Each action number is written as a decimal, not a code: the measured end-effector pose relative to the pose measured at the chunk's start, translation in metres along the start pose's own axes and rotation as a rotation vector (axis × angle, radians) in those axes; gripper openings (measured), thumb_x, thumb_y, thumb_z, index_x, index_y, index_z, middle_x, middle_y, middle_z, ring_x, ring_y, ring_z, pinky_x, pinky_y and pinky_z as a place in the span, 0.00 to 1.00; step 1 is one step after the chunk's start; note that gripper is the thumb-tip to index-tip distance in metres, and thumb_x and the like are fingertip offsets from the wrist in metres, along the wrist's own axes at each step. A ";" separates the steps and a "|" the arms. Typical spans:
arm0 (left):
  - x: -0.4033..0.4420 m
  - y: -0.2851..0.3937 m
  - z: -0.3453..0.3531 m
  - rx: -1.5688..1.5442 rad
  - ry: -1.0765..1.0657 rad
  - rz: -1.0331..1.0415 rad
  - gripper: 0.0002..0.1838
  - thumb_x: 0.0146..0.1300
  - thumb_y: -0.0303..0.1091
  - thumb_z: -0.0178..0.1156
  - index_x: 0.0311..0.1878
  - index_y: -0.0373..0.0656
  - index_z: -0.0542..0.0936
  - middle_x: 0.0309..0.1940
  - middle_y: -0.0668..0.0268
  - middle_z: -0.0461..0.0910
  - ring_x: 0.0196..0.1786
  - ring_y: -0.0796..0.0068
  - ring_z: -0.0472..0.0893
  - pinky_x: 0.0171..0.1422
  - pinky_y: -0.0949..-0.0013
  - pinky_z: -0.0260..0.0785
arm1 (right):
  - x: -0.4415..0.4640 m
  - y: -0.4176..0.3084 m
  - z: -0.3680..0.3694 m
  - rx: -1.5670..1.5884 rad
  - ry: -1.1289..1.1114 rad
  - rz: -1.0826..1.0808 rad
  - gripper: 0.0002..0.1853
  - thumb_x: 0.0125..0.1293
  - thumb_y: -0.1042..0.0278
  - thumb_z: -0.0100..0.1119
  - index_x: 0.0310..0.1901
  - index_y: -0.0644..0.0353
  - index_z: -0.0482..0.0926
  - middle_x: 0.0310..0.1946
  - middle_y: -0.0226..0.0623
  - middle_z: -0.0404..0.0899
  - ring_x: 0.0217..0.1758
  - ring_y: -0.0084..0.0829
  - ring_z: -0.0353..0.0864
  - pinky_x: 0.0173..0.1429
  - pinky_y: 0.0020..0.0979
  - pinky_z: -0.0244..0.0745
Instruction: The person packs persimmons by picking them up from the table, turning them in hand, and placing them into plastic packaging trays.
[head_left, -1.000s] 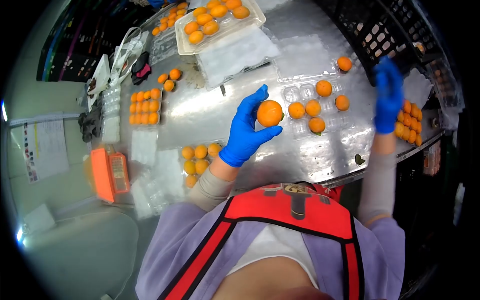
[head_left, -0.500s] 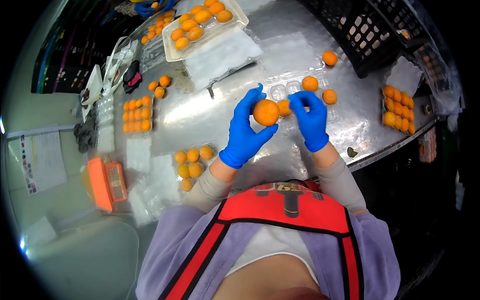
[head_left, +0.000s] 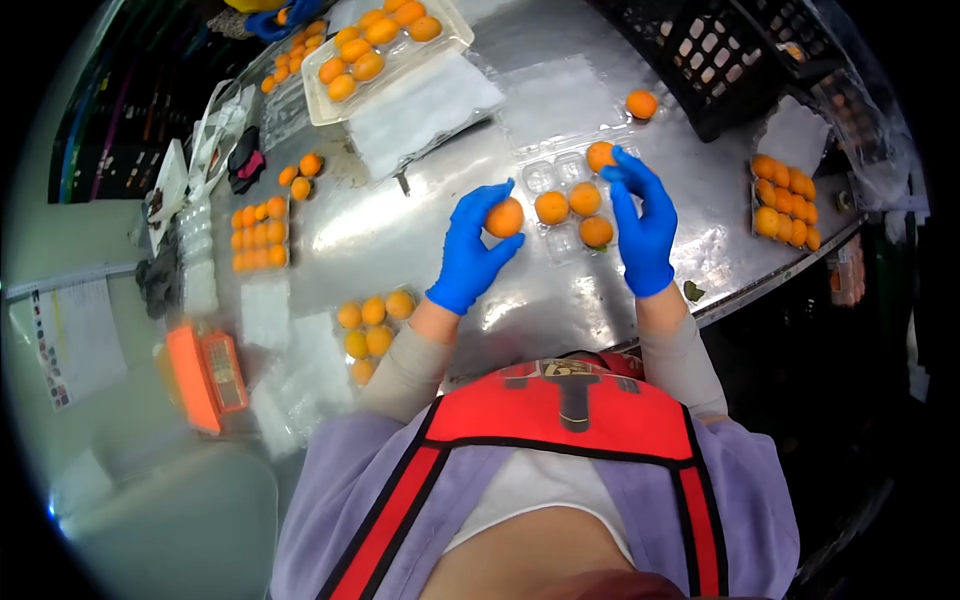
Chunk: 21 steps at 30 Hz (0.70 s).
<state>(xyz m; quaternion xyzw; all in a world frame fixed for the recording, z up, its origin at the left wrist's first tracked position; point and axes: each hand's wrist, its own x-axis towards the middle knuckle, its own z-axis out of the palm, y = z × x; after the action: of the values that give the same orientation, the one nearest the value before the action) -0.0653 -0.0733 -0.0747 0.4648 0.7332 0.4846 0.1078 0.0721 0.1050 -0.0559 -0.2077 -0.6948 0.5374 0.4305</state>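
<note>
My left hand [head_left: 474, 248], in a blue glove, is closed around an orange [head_left: 504, 217] above the metal table. My right hand [head_left: 645, 222], also blue-gloved, hangs at the right side of a clear plastic tray [head_left: 540, 178]. Its fingers are apart and curved, with the fingertips beside or touching another orange [head_left: 600, 156]; what lies beneath the palm is hidden. Three oranges sit together in the tray: a left one [head_left: 551, 207], a middle one [head_left: 584, 199] and a nearer one [head_left: 596, 232]. Behind them lies a single orange [head_left: 641, 104].
A black crate [head_left: 705, 60] stands at the back right. Filled orange packs lie at right [head_left: 785, 202] and left [head_left: 260, 235]; a partly filled pack [head_left: 373, 325] is near my left arm. White pads [head_left: 425, 110] and a cream tray [head_left: 318, 105] lie behind. Another person's blue-gloved hand [head_left: 268, 24] shows at top left.
My right hand has drawn away to the right from the tray's middle, uncovering oranges there. My left hand still holds its orange, now a little further from the tray. The view has shifted slightly.
</note>
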 end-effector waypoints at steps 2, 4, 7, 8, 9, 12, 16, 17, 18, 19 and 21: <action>-0.001 -0.021 0.008 0.043 0.027 0.002 0.31 0.44 0.27 0.66 0.57 0.46 0.73 0.53 0.57 0.73 0.57 0.56 0.70 0.61 0.60 0.63 | 0.000 0.038 -0.019 -0.090 0.042 0.038 0.17 0.60 0.76 0.56 0.52 0.64 0.75 0.43 0.38 0.79 0.44 0.28 0.79 0.50 0.27 0.72; -0.008 -0.039 0.014 0.192 0.011 -0.028 0.31 0.44 0.26 0.65 0.57 0.48 0.73 0.51 0.55 0.73 0.55 0.54 0.71 0.60 0.60 0.64 | -0.008 0.056 -0.037 -0.174 0.082 0.086 0.17 0.59 0.75 0.57 0.52 0.63 0.75 0.43 0.38 0.79 0.44 0.29 0.79 0.51 0.28 0.72; -0.018 -0.055 0.020 0.298 0.037 -0.032 0.30 0.44 0.26 0.64 0.56 0.48 0.73 0.52 0.52 0.72 0.56 0.52 0.71 0.59 0.59 0.65 | -0.029 0.071 -0.054 -0.311 0.055 0.129 0.23 0.55 0.68 0.63 0.54 0.61 0.74 0.41 0.40 0.79 0.45 0.34 0.78 0.52 0.31 0.71; -0.019 -0.058 0.021 0.323 0.046 -0.051 0.30 0.44 0.26 0.64 0.56 0.48 0.74 0.53 0.52 0.72 0.57 0.52 0.71 0.60 0.59 0.65 | -0.037 0.074 -0.058 -0.316 0.060 0.131 0.23 0.55 0.68 0.63 0.54 0.61 0.74 0.41 0.40 0.79 0.45 0.34 0.78 0.52 0.31 0.71; -0.020 -0.057 0.019 0.315 0.032 -0.077 0.31 0.44 0.27 0.65 0.56 0.48 0.73 0.55 0.51 0.70 0.59 0.51 0.70 0.60 0.58 0.64 | -0.045 0.070 -0.058 -0.425 -0.011 0.082 0.26 0.54 0.66 0.64 0.55 0.61 0.73 0.41 0.40 0.78 0.44 0.35 0.78 0.51 0.32 0.71; -0.024 -0.059 0.018 0.328 0.046 -0.078 0.34 0.44 0.29 0.66 0.60 0.49 0.70 0.58 0.51 0.69 0.61 0.50 0.68 0.62 0.57 0.62 | -0.055 0.060 -0.048 -0.582 -0.119 -0.079 0.32 0.50 0.61 0.67 0.57 0.60 0.70 0.37 0.40 0.77 0.38 0.38 0.77 0.45 0.35 0.72; -0.025 -0.052 0.013 0.366 0.039 -0.114 0.37 0.45 0.31 0.67 0.63 0.49 0.66 0.60 0.52 0.67 0.64 0.50 0.65 0.65 0.56 0.59 | -0.054 0.042 -0.027 -0.654 -0.160 -0.083 0.36 0.46 0.59 0.68 0.59 0.60 0.69 0.29 0.39 0.75 0.31 0.40 0.75 0.36 0.39 0.70; -0.025 -0.050 0.011 0.333 0.059 -0.124 0.38 0.46 0.32 0.67 0.63 0.48 0.65 0.61 0.53 0.66 0.65 0.51 0.63 0.66 0.56 0.58 | -0.054 0.040 -0.023 -0.694 -0.191 -0.062 0.36 0.46 0.59 0.68 0.59 0.59 0.68 0.29 0.39 0.75 0.31 0.40 0.74 0.36 0.39 0.70; -0.023 -0.045 0.010 0.299 0.080 -0.134 0.38 0.47 0.32 0.67 0.64 0.47 0.64 0.62 0.54 0.65 0.66 0.51 0.62 0.67 0.56 0.56 | -0.053 0.040 -0.021 -0.733 -0.223 -0.041 0.37 0.46 0.59 0.68 0.60 0.59 0.67 0.29 0.39 0.75 0.31 0.41 0.74 0.35 0.39 0.69; -0.022 -0.039 0.008 0.300 0.080 -0.133 0.38 0.47 0.32 0.67 0.64 0.47 0.64 0.62 0.54 0.65 0.66 0.51 0.62 0.67 0.56 0.56 | -0.053 0.047 -0.021 -0.752 -0.213 -0.054 0.38 0.46 0.59 0.68 0.61 0.60 0.66 0.29 0.39 0.75 0.31 0.41 0.74 0.34 0.39 0.69; -0.017 -0.021 0.005 0.247 0.100 -0.091 0.35 0.50 0.31 0.65 0.63 0.40 0.64 0.63 0.58 0.65 0.66 0.58 0.63 0.68 0.59 0.56 | -0.054 0.049 -0.023 -0.737 -0.208 -0.052 0.38 0.46 0.60 0.68 0.61 0.60 0.66 0.29 0.39 0.75 0.31 0.41 0.74 0.35 0.39 0.69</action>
<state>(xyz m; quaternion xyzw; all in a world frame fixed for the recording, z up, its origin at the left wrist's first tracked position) -0.0648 -0.0859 -0.0995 0.4162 0.8120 0.4078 0.0351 0.1114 0.0937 -0.1205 -0.2753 -0.8864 0.2588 0.2676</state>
